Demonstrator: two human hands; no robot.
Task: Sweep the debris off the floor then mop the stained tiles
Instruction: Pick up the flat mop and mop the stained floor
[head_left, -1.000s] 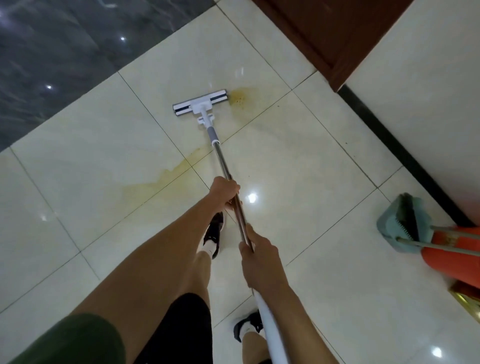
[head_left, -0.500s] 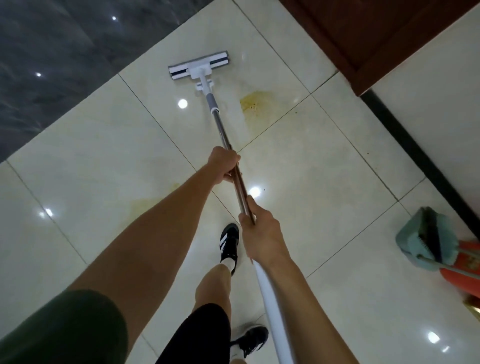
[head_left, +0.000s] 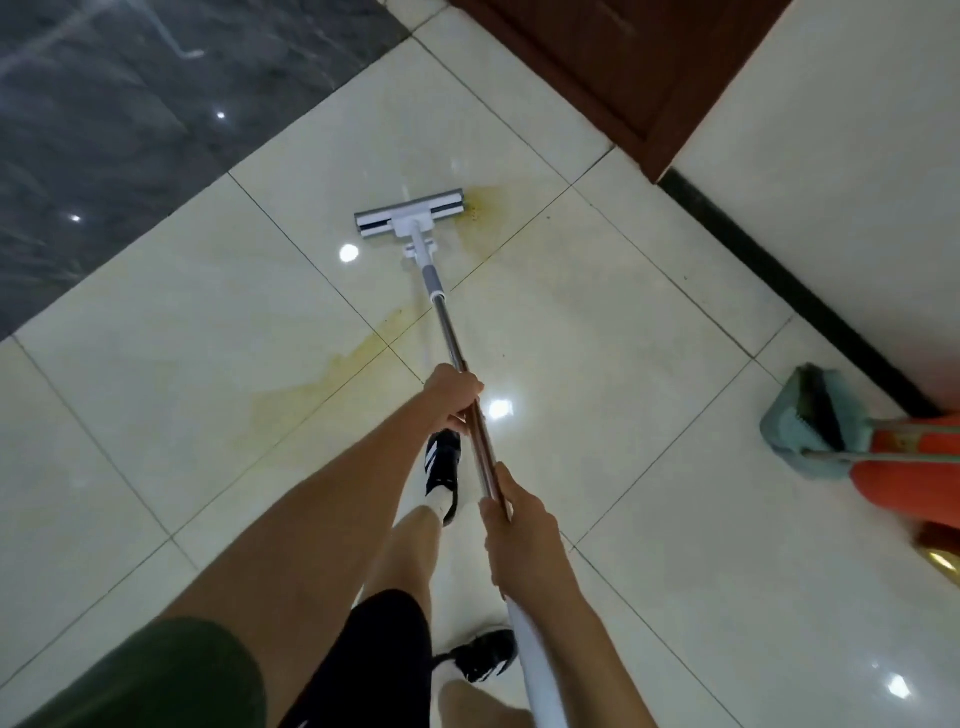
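Note:
I hold a flat mop by its metal pole (head_left: 451, 338) with both hands. My left hand (head_left: 453, 394) grips the pole higher toward the head; my right hand (head_left: 511, 525) grips it lower, just above the white handle end. The white mop head (head_left: 410, 214) lies flat on the cream tiles, its right end touching a yellow-brown stain (head_left: 491, 210). A second, paler yellow stain (head_left: 332, 374) runs along the grout line left of the pole.
A teal dustpan with a broom (head_left: 810, 421) and a red-orange object (head_left: 914, 478) stand at the right by the white wall. A brown wooden door frame (head_left: 613, 67) is at the top. Dark marble flooring (head_left: 130, 114) fills the upper left. My black shoe (head_left: 442, 467) is under the pole.
The mop head has been pulled back from the far tile toward me and now sits beside the darker stain. Both hands stay gripped on the pole.

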